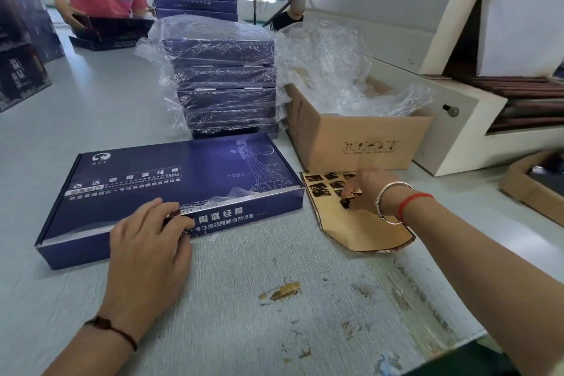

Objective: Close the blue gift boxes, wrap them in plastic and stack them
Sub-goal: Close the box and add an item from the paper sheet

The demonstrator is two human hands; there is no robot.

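Progress: five or so wrapped boxes (225,82) stacked at centre of the worktop (274,299), so wrap and stack are done for those. Current blue gift box (171,189) lies flat near left, lid down, not yet wrapped. Left hand (152,241) rests on its near edge, fingers curled over the flap, probably pressing it shut. Right hand (363,189) pinches a dark sticker (346,202) off the sticker sheet (357,217) just right of the box, likely a seal. Left to do: seal, wrap, stack. Loose plastic wrap (351,76) fills the cardboard carton (357,137). Unclear: fingertip contact under the left hand, exact stack count, sticker print.
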